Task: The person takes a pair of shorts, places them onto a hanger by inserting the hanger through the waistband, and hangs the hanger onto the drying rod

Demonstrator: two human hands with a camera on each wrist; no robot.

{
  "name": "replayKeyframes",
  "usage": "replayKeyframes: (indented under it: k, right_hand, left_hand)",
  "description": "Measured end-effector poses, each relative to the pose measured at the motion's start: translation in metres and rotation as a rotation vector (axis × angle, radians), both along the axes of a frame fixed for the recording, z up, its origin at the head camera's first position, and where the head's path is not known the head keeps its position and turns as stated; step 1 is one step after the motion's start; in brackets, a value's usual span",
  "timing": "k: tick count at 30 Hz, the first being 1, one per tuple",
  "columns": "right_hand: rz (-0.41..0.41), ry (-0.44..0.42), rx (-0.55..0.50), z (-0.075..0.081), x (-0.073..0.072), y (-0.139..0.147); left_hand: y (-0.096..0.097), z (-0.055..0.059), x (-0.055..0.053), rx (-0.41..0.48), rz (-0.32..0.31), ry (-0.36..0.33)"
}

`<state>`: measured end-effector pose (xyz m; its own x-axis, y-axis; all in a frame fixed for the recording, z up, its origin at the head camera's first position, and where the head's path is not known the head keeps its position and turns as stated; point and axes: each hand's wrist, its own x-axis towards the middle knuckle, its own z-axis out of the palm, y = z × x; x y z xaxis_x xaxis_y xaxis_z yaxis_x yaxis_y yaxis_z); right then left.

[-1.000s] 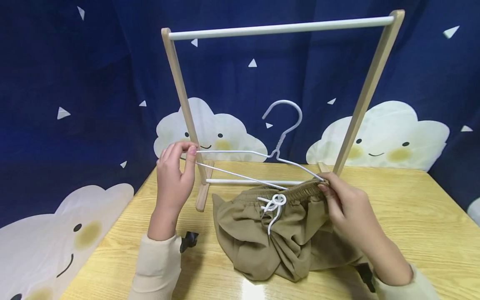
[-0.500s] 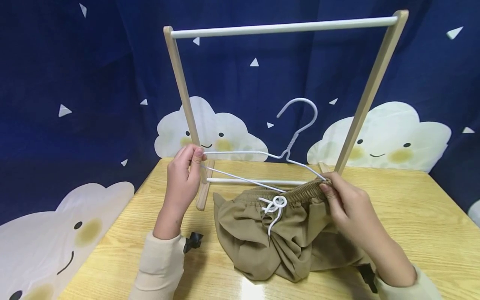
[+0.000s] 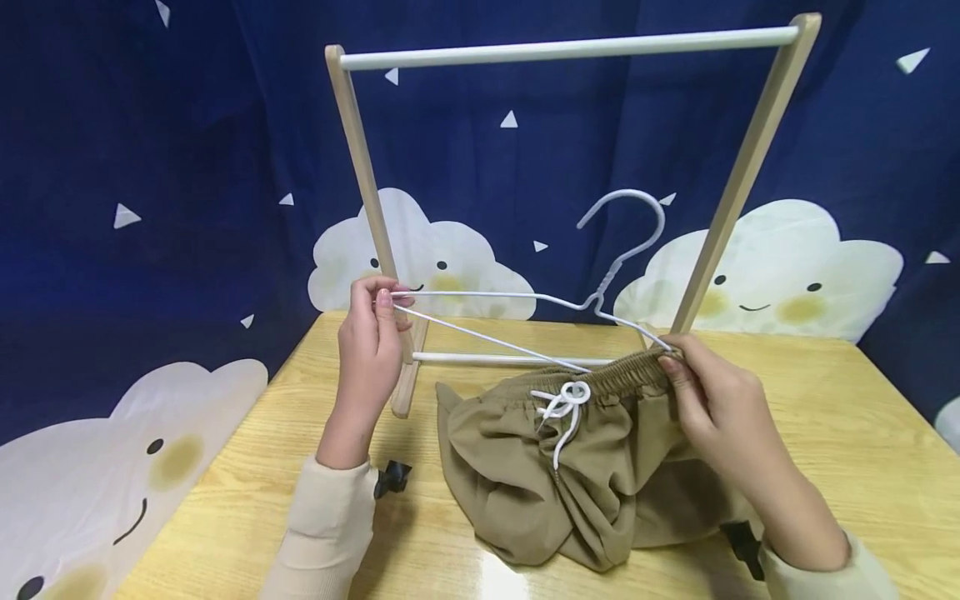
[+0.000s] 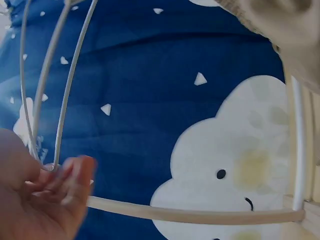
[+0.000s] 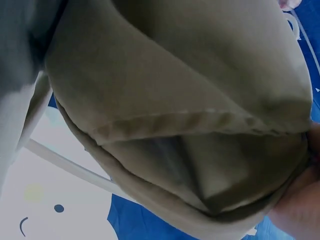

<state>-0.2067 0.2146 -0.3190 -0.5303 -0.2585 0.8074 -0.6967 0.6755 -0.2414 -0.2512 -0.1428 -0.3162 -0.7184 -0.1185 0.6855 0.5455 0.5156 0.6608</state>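
A white wire hanger slants across the middle of the head view, hook up and leaning right. At its left corner, my left hand pinches the wire between thumb and fingers; the left wrist view also shows this hand at the wires. Brown drawstring pants sit bunched on the table below. My right hand pinches their elastic waistband at its right end, where the hanger's right corner meets it. The lower bar's right part is hidden inside the waistband. A white cord bow hangs at the front.
Behind the hanger stands a clothes rack with wooden posts and a white top rail. Its lower rail runs just behind the pants. A blue curtain with clouds borders the wooden table.
My left hand has moved right, and the hanger with its hook has shifted right too. My right hand and the pants have moved slightly right, with the waistband still in my grip.
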Motion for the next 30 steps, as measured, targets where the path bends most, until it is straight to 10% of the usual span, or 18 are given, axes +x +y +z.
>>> replayKeyframes:
  k: [7,13,17,24,30]
  right_hand:
    - [0.018,0.011,-0.026,0.000,0.000,-0.003]
    - [0.002,0.005,-0.056,0.003,0.001,-0.001]
    - [-0.032,0.007,-0.078,0.007,0.001,0.004]
    - [-0.100,0.025,-0.120,0.009,-0.003,0.014]
    - [-0.150,0.043,-0.134,0.010,-0.005,0.020]
  left_hand:
    - [0.015,-0.020,-0.006,-0.211,-0.184,-0.292]
    - [0.049,-0.034,-0.003,-0.531,-0.544,-0.300]
    - [0.058,-0.038,-0.002,-0.613,-0.663,-0.282]
    - [0.049,-0.038,-0.002,-0.726,-0.675,-0.339]
    - [0.032,-0.036,-0.002,-0.830,-0.449,-0.437]
